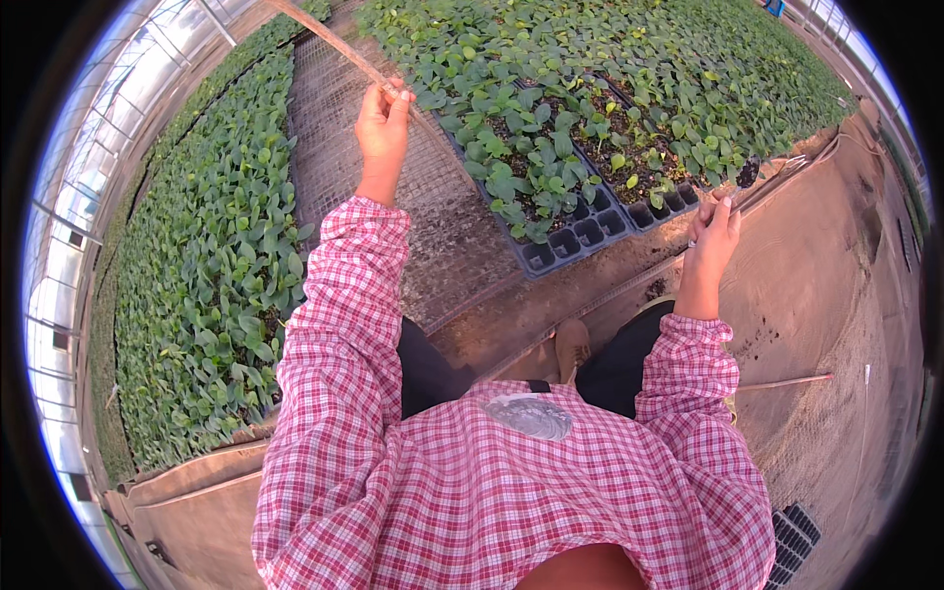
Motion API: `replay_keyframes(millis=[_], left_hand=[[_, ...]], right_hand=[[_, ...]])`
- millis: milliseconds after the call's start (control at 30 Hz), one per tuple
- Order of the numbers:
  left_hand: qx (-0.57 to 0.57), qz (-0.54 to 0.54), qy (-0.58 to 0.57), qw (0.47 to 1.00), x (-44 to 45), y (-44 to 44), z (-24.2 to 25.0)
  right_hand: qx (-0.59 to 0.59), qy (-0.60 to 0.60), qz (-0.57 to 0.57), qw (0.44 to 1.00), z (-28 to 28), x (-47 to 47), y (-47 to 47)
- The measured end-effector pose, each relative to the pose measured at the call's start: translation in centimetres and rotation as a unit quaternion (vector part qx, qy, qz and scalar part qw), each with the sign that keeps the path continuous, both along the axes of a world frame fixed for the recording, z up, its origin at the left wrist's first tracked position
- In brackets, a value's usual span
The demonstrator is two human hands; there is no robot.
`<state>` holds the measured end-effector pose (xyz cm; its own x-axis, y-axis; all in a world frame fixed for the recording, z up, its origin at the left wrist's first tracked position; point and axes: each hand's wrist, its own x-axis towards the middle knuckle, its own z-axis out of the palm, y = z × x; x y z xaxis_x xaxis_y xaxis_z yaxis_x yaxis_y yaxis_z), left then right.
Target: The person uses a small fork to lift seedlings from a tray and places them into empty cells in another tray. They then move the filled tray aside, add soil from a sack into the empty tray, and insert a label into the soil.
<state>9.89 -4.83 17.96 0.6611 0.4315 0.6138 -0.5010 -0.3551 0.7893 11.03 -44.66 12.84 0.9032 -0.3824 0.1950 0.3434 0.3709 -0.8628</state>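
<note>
My left hand [383, 136] grips a long wooden stick [332, 40] that slants up to the top left edge of the view, above a bare wire-mesh bench [346, 133]. At the bench's front right, my right hand [714, 228] pinches a small thin object too unclear to name. A dark clump of soil [748, 171] shows just beyond those fingertips. Between my hands stand black plastic seedling trays [575, 247] with green leafy seedlings [509, 177]. Several front cells hold no plants, and some leaves in the right tray are yellowish.
More leafy seedlings [214, 295] fill the bench on the left. A metal bench rail [531, 332] crosses before my boot [573, 346]. On the ground at right lie a thin stick [785, 382] and black trays [793, 542]. A hose [837, 140] runs along the bench edge.
</note>
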Motion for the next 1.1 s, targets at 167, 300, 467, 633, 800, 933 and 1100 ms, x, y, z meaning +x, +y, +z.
replay_keyframes(millis=[167,300,467,633,800,933,1100], left_hand=[[0.000,0.014,-0.006,1.000,0.6,0.6,-0.7],[-0.004,0.014,0.004,1.000,0.4,0.6,-0.4],[-0.013,0.003,0.026,1.000,-1.4,-0.1,-0.5],[-0.023,0.004,0.023,0.999,-2.6,-1.2,-0.3],[-0.033,-0.017,0.040,0.999,-2.7,-1.9,-0.8],[-0.013,0.004,0.102,0.995,-0.9,-1.6,-2.8],[0.017,0.033,0.214,0.976,3.1,-1.3,-5.8]], right_hand=[[-0.012,0.012,0.001,1.000,0.1,0.4,0.3],[-0.019,0.018,0.012,1.000,0.1,0.6,0.3],[-0.034,0.025,0.013,0.999,0.1,0.6,0.3],[-0.016,0.020,0.022,0.999,0.1,0.7,0.4],[-0.009,0.025,0.021,0.999,-0.3,0.8,0.0],[-0.007,0.016,0.030,0.999,-0.5,0.8,-0.1],[-0.005,0.040,0.032,0.999,-0.4,0.8,0.2]])
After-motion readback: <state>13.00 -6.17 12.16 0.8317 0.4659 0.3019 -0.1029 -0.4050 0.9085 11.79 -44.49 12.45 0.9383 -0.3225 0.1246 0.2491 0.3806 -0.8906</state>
